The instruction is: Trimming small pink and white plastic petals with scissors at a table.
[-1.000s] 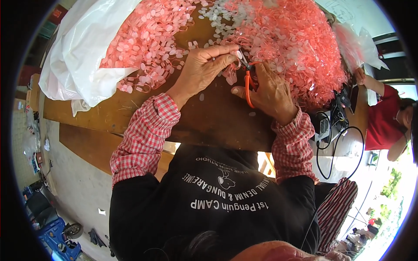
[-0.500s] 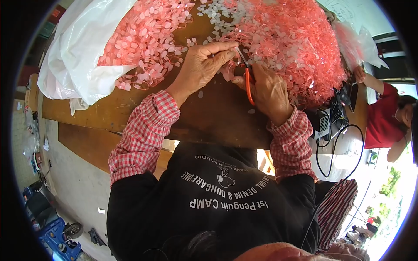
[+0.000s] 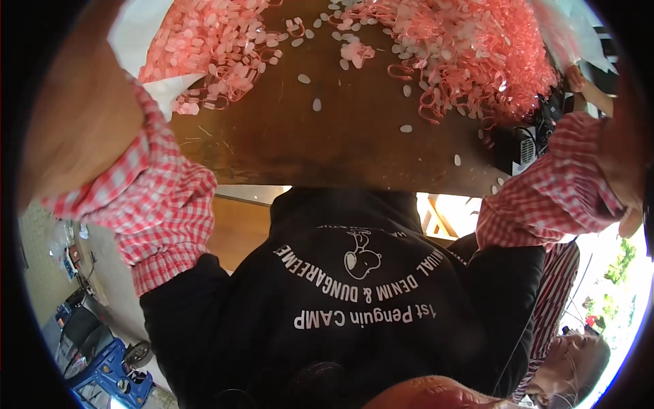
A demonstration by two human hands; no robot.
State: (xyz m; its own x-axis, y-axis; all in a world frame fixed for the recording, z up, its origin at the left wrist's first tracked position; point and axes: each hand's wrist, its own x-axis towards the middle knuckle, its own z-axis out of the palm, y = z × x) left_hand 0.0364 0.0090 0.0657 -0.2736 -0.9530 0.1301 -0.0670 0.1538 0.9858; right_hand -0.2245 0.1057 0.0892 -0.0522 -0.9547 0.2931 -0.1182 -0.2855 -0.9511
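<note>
My left hand [image 3: 85,123] is raised close to the camera at the left edge, large and blurred, its fingers out of sight. At the right edge my right hand [image 3: 623,160] is raised too, mostly in shadow, with its fingers hidden. Whether either holds anything does not show; the orange-handled scissors are out of view. Before me on the brown wooden table [image 3: 327,150] lie a left heap of pink plastic loops with pale oval ends [image 3: 211,48] and a larger right heap of pink loops [image 3: 477,54]. A small pink cluster [image 3: 357,53] rests between them, with loose whitish ovals [image 3: 317,104] scattered about.
A white plastic bag [image 3: 139,31] lies by the left heap. At the table's right edge stands a dark vented box [image 3: 521,150] with cables. Another person's hand [image 3: 575,78] is beyond it, near clear plastic. A blue vehicle [image 3: 112,371] stands at lower left.
Both my hands have left the middle of the table and risen outward to the picture's sides. The scissors have gone from view, and a small pink cluster now shows on the table between the heaps.
</note>
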